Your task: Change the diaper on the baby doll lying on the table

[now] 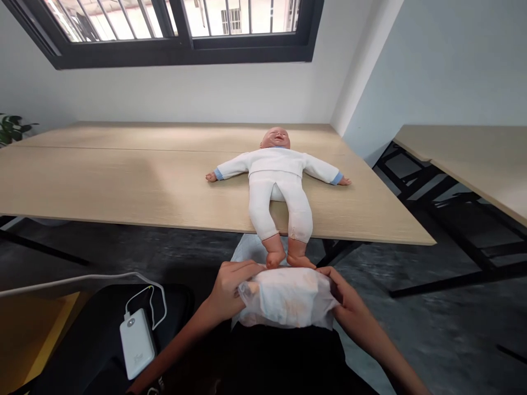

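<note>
Below the table's front edge, at my lap, a translucent plastic bag [288,299] holds a white folded bundle with faint orange print, which looks like diapers. My left hand [235,285] grips the bag's left end, its fingers partly hidden behind the plastic. At the right end, my right hand [341,293] is closed on the bag too. Just beyond the bag are the bare feet of a baby doll [276,164]. It lies on its back on the table, arms spread, in a white top with blue cuffs and white trousers. Its lower legs hang over the edge.
The wooden table [123,181] stretches left and back to the wall under a barred window [185,33]. To the right stands another table [473,159] with black legs. A white power bank [137,343] with a cable rests on a black seat at lower left.
</note>
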Available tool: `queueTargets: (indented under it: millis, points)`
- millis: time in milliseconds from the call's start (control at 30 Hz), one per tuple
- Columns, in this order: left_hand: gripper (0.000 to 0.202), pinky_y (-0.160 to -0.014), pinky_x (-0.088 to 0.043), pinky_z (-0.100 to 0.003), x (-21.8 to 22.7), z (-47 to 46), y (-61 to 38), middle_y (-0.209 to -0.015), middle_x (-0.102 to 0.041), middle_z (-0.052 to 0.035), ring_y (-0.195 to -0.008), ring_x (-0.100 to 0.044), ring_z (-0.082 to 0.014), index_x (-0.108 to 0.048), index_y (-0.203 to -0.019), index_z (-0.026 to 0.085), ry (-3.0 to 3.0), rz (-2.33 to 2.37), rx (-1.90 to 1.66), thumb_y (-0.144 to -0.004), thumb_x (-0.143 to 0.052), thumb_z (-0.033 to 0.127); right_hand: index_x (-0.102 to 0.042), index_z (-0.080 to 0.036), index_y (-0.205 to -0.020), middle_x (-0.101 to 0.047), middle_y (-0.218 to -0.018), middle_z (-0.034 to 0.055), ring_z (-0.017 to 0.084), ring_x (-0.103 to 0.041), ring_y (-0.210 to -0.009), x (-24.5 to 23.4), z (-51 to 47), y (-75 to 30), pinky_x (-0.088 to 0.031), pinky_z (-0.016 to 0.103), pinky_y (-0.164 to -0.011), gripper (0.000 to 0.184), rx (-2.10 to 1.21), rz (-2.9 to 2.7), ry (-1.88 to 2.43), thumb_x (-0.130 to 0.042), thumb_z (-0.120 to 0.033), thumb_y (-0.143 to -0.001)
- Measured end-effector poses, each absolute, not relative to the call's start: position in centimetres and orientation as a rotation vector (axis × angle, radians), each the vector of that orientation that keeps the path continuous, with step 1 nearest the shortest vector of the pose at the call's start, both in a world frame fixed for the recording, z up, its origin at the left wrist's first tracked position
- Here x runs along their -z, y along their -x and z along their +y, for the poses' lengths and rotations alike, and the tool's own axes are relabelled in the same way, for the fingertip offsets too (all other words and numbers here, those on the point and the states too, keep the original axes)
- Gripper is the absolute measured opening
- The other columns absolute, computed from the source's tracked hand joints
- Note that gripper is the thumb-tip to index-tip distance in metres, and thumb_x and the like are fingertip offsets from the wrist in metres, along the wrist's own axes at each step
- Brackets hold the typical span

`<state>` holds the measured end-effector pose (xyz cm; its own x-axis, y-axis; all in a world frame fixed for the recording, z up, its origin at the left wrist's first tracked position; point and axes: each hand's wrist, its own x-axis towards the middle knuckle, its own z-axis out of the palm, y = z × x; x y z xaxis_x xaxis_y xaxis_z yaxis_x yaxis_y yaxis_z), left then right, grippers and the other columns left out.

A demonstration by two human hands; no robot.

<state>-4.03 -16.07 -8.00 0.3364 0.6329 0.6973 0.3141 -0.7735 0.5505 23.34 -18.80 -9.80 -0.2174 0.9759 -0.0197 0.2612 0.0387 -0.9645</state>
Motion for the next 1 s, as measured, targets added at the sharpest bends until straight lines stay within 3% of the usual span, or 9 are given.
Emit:
queueTargets:
  millis: [100,267,333,400,467,533,667,833,1000]
  points:
    - [0.015,-0.054,-0.048,-0.022,8.0,-16.1,4.7,-0.073,-0.074,-0.0043,-0.058,-0.067,-0.0140,-0.074,-0.088,0.016,-2.119,0.919,-1.405,-0.093,-0.062,0.024,-0.061,-0.019,-0.089,-0.062,-0.082,-0.0003,0.014,-0.057,-0.073,9.6,-18.7,-23.5,-0.045,0.021,-0.063,0.015,-1.587,-1.345,1.254,-0.069,-0.029,-0.081]
    - [0.013,-0.051,-0.043,-0.020,7.5,-16.1,5.2,-0.063,-0.069,-0.0008,-0.052,-0.060,-0.0110,-0.070,-0.073,0.016,-1.908,1.015,-1.418,-0.085,-0.065,0.018,-0.067,-0.018,-0.088,-0.060,-0.070,0.0004,0.012,-0.050,-0.062,9.9,-18.7,-22.9,-0.040,0.021,-0.058,0.045,-1.739,-0.963,1.187,-0.080,-0.060,-0.077]
    - [0.012,-0.051,-0.043,-0.019,7.4,-16.0,5.2,-0.063,-0.069,-0.0005,-0.052,-0.059,-0.0108,-0.069,-0.071,0.015,-1.863,1.022,-1.409,-0.082,-0.066,0.018,-0.070,-0.017,-0.091,-0.058,-0.063,-0.0001,0.011,-0.048,-0.056,9.3,-18.9,-22.3,-0.037,0.020,-0.054,0.050,-1.713,-0.887,1.169,-0.084,-0.061,-0.072]
    - [0.012,-0.051,-0.042,-0.019,7.4,-15.8,5.4,-0.062,-0.066,0.0002,-0.053,-0.057,-0.0104,-0.068,-0.069,0.015,-1.803,1.042,-1.397,-0.080,-0.065,0.018,-0.069,-0.017,-0.090,-0.047,-0.049,-0.0043,0.008,-0.040,-0.046,8.2,-19.3,-21.8,-0.034,0.020,-0.049,0.049,-1.690,-0.841,1.155,-0.084,-0.060,-0.073]
    - [0.015,-0.050,-0.038,-0.019,7.3,-15.6,5.5,-0.057,-0.058,0.0024,-0.051,-0.050,-0.0086,-0.062,-0.062,0.015,-1.731,1.075,-1.381,-0.077,-0.062,0.018,-0.067,-0.018,-0.089,-0.030,-0.041,-0.0099,0.006,-0.029,-0.038,7.0,-19.5,-21.8,-0.037,0.020,-0.048,0.043,-1.680,-0.773,1.136,-0.082,-0.056,-0.079]
    - [0.020,-0.050,-0.032,-0.019,7.2,-15.5,5.7,-0.053,-0.047,0.0044,-0.050,-0.041,-0.0070,-0.054,-0.056,0.015,-1.662,1.100,-1.352,-0.075,-0.060,0.019,-0.067,-0.020,-0.094,-0.024,-0.041,-0.0129,0.004,-0.024,-0.036,6.1,-19.4,-22.3,-0.044,0.020,-0.052,0.036,-1.641,-0.683,1.098,-0.084,-0.050,-0.081]
    - [0.024,-0.051,-0.029,-0.020,6.8,-15.6,5.7,-0.054,-0.042,0.0047,-0.053,-0.035,-0.0070,-0.049,-0.055,0.015,-1.614,1.097,-1.225,-0.075,-0.060,0.023,-0.069,-0.025,-0.099,-0.041,-0.052,-0.0108,0.004,-0.035,-0.040,5.5,-17.7,-24.9,-0.054,0.021,-0.058,0.043,-1.416,-0.592,0.993,-0.093,-0.045,-0.069]
    - [0.025,-0.053,-0.029,-0.021,6.5,-16.1,4.7,-0.054,-0.044,0.0046,-0.053,-0.037,-0.0071,-0.052,-0.059,0.015,-1.686,1.000,-1.118,-0.081,-0.061,0.022,-0.066,-0.023,-0.079,-0.052,-0.062,-0.0042,0.009,-0.050,-0.053,6.5,-15.7,-28.2,-0.049,0.019,-0.052,0.036,-1.213,-0.738,1.054,-0.091,-0.047,-0.068]
    - [0.015,-0.054,-0.029,-0.021,6.7,-16.1,3.8,-0.057,-0.047,0.0048,-0.055,-0.040,-0.0080,-0.055,-0.064,0.016,-1.643,0.978,-1.111,-0.078,-0.061,0.018,-0.075,-0.025,-0.106,-0.071,-0.085,0.0032,0.022,-0.067,-0.079,6.9,-16.5,-29.6,-0.057,0.033,-0.081,0.041,-0.794,-1.062,1.416,-0.079,-0.056,-0.080]
